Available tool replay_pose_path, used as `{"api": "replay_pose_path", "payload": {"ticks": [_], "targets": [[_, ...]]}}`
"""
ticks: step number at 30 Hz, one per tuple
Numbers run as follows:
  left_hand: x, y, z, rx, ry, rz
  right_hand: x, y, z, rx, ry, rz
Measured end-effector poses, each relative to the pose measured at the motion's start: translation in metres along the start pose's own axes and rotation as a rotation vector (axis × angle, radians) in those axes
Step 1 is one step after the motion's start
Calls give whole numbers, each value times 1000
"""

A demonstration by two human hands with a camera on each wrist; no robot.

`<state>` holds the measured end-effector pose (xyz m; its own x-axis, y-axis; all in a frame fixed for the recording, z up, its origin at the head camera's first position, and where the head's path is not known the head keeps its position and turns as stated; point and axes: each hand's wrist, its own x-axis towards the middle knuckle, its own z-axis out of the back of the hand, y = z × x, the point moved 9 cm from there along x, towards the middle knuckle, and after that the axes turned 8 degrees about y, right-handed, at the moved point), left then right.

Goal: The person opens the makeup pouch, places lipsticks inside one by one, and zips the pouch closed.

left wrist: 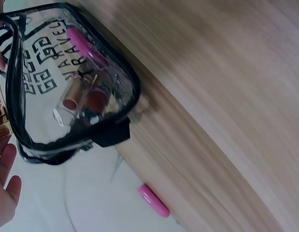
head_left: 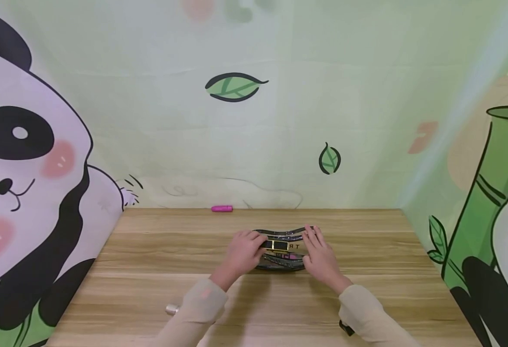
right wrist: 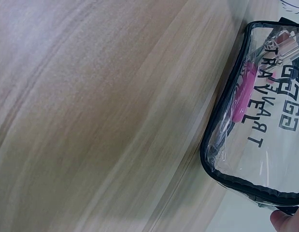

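Note:
A clear zip pouch (head_left: 280, 262) with black edging and dark lettering stands on the table between both hands, its mouth spread apart. My left hand (head_left: 245, 250) is at the pouch's left end and pinches a black case with gold edges (head_left: 275, 246) over the mouth. In the left wrist view, fingers (left wrist: 9, 164) lie against the gold edge. My right hand (head_left: 320, 255) grips the right end of the pouch, fingertips on the far rim and thumb near the front rim. Inside the pouch show a pink tube (left wrist: 81, 43) and lipstick-like tubes (left wrist: 74, 92).
A pink capped piece (head_left: 222, 208) lies at the table's back edge by the panda-printed cloth. A silver cylinder (head_left: 172, 309) is beside the left sleeve. A small black object (head_left: 346, 328) lies partly under the right sleeve.

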<state>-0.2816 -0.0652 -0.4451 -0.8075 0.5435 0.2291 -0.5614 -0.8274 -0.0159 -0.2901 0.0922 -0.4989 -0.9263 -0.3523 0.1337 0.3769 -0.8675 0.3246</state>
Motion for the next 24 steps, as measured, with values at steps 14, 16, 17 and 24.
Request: {"api": "replay_pose_path", "payload": {"ticks": [14,16,17,24], "targets": [[11,-14,-17,56,64,65,0,-1,-1,-14,-2,9],[12,-15,-18,70,59,75,0,-1,-1,-9,-2,11],[13,-16,-18,75,57,78,0,0,-1,-7,-3,12],[17,-19,-29,93,123,114,0,0,-1,-12,-10,20]]}}
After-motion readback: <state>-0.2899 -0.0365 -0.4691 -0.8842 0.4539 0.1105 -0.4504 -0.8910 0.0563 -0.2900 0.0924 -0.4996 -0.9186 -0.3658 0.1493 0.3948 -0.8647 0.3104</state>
